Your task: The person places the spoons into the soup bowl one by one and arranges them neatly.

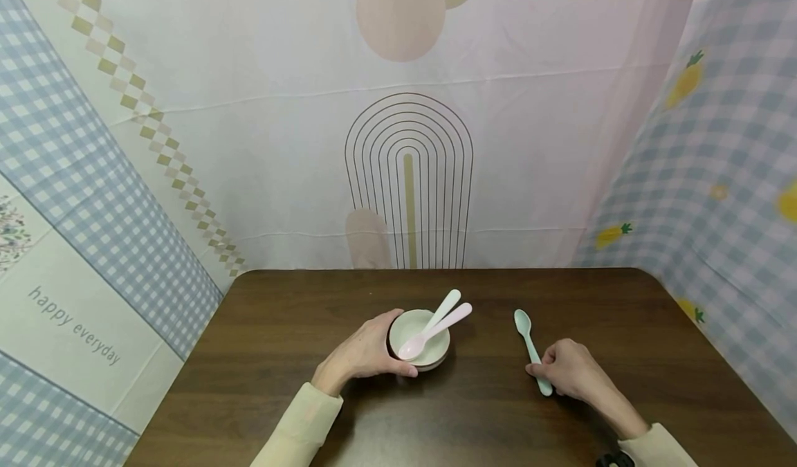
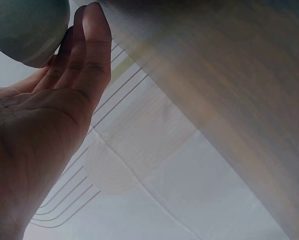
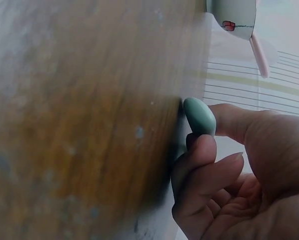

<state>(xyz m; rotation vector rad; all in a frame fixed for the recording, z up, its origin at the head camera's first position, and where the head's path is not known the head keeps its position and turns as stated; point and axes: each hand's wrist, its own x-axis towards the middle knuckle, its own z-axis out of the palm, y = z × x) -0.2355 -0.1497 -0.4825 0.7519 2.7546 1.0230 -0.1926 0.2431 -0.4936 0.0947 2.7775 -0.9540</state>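
Beyond the bowl, a printed white cloth rises; beneath it spreads the dark wood counter. The left hand is clasped round the bowl's left side, thumb at its near edge. The right hand, well to the bowl's right, has thumb and fingers closed in a pinch. The mint-green spoon is in that pinch by its handle, right of the bowl; I cannot tell whether it clears the counter. The pink spoon and white spoon lean in the bowl, handles past its far right rim. Knocking those handles could tip the spoons out; the narrow pinch could let the mint-green one swivel.
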